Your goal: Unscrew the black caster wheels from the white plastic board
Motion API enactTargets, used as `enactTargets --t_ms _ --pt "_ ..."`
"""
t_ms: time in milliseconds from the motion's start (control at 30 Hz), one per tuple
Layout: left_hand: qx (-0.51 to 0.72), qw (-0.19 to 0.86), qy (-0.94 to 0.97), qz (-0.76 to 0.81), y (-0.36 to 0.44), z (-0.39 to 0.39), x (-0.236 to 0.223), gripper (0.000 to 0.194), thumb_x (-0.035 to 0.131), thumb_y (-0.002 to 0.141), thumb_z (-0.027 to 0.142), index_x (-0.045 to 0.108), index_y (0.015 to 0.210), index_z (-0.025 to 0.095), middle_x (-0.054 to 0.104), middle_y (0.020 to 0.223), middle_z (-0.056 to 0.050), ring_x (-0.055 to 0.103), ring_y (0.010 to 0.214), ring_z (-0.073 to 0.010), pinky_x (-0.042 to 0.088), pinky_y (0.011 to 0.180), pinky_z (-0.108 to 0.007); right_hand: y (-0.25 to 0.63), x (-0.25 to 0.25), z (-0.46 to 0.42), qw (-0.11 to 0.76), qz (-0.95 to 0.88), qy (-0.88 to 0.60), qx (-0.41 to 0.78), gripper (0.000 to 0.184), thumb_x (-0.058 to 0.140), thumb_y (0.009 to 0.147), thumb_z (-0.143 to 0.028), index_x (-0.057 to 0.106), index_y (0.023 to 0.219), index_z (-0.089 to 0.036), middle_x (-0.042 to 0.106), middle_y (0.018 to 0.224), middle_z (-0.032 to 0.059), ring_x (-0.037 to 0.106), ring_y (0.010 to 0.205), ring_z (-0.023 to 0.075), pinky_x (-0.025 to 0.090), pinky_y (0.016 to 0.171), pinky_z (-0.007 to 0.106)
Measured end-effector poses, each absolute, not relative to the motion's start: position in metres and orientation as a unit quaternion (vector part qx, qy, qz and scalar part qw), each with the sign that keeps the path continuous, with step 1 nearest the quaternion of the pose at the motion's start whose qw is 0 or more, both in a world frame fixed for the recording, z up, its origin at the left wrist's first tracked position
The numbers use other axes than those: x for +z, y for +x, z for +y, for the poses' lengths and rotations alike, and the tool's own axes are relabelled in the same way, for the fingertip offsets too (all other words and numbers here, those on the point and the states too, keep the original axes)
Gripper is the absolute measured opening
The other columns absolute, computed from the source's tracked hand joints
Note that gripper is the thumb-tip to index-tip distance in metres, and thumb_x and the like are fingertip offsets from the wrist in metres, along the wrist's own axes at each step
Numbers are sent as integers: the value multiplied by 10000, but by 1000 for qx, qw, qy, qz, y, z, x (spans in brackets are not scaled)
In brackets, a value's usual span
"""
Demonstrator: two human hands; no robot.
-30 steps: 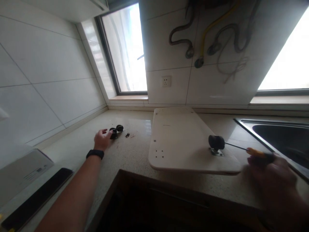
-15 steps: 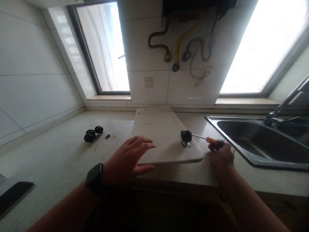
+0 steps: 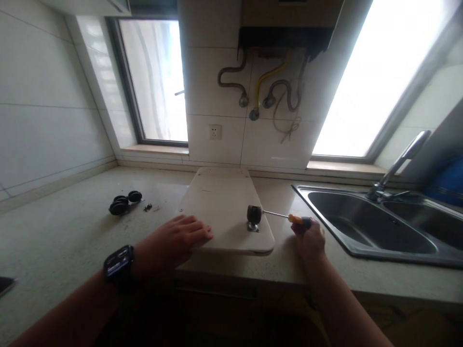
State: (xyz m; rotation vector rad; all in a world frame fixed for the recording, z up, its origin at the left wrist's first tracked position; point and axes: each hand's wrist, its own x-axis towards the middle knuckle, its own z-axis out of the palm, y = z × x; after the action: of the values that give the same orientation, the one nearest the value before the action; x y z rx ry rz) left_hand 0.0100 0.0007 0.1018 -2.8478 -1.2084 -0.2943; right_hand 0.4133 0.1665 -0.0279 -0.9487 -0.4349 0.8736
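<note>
A white board (image 3: pixel 220 197) with rounded corners lies flat on the counter. Near its front right corner stands a black caster (image 3: pixel 254 214) on a small metal plate. My right hand (image 3: pixel 309 238) is closed around the handle of a screwdriver (image 3: pixel 295 219), orange and dark, whose shaft reaches left to the caster. Whether the tip sits inside the caster I cannot tell. Over the board's near left corner lies my left hand (image 3: pixel 181 238), fingers together on the surface and thumb hidden. Several loose casters (image 3: pixel 121 202) and some small screws (image 3: pixel 148 207) are on the counter to the left.
To the right is a steel sink (image 3: pixel 343 250) with a faucet (image 3: pixel 398 166). A phone-like dark object (image 3: pixel 5 284) is at the left edge. Pipes (image 3: pixel 256 91) hang on the wall above a socket (image 3: pixel 214 132). The counter (image 3: pixel 72 250) ends at a front edge below my hands.
My left hand has gone from raised with spread fingers to lying on the board's near corner. My right hand still holds the screwdriver at the caster. The view has shifted right and up.
</note>
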Motion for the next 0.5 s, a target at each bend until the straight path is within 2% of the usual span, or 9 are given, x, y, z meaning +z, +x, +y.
enactTargets --t_ms 167,333,400,500 --pt "-121 -50 -906 -401 -23 1 111 641 562 759 -25 587 1316 292 685 1289 -45 610 1209 -255 467 1063 -411 416 -24 164 774 -190 -426 427 159 610 832 -298 538 938 -204 625 842 -33 685 735 124 615 662 272" --pt "-117 -97 -886 -438 -38 -1 117 621 622 788 20 604 1333 317 677 1321 -35 594 1280 -247 440 1110 -395 413 -19 159 773 -190 -422 434 128 633 873 -289 554 923 -202 629 826 -35 685 716 123 608 629 257" --pt "-116 -100 -884 -441 -39 -2 120 546 680 822 88 627 1314 317 695 1288 -36 618 1247 -250 457 1078 -384 410 -16 156 769 -202 -414 443 123 639 894 -281 559 912 -190 626 803 -32 677 694 125 592 599 252" --pt "-121 -84 -885 -441 -35 -3 122 408 776 869 325 665 1261 293 721 1196 -48 661 1139 -266 486 991 -383 403 -7 148 771 -229 -393 445 157 656 924 -326 575 875 -201 613 760 -28 646 656 119 545 535 226"
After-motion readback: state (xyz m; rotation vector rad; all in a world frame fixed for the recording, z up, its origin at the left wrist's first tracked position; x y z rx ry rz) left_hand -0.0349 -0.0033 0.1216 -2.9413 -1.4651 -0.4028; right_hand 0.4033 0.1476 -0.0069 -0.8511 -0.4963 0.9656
